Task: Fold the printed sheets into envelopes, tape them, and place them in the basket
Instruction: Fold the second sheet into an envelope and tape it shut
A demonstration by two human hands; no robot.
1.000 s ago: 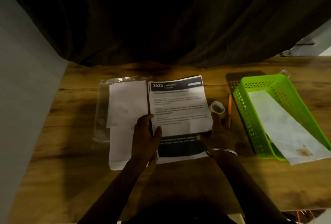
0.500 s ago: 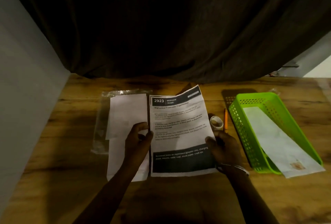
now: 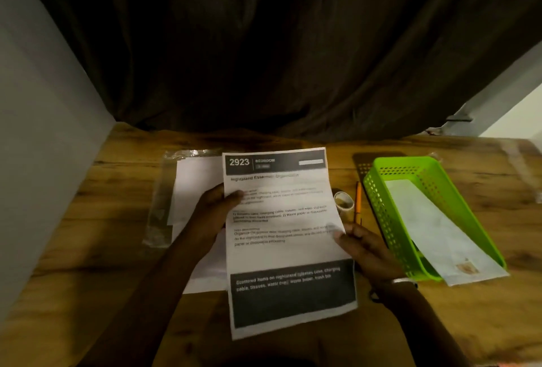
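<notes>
Has opened the printed sheet (image 3: 281,234) to full length since a second ago. Pinches its long edges with left hand (image 3: 214,217) and right hand (image 3: 366,249), over the counter (image 3: 117,249), long axis pointing away; basket (image 3: 381,208) nearer right.

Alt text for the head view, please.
A left hand and right hand hold a printed sheet by its side edges over a wooden table. White sheets lie left of it; a tape roll, pencil and green basket holding a folded envelope sit right.
</notes>
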